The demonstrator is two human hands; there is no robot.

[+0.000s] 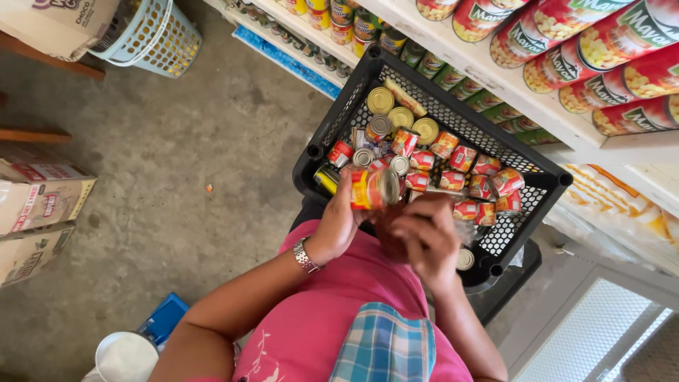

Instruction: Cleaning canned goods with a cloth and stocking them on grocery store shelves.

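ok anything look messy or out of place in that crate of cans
The small cans in the black crate lie jumbled, some upright, some on their sides, not stacked. The left hand holds one can sideways. No spill or damage shows.

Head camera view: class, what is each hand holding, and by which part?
Left hand grips a red-and-yellow can around its side. Right hand: cannot be told.

A pale laundry basket [152,35] sits far left; cardboard boxes [39,201] line the left edge; a white bucket [126,356] stands near left.
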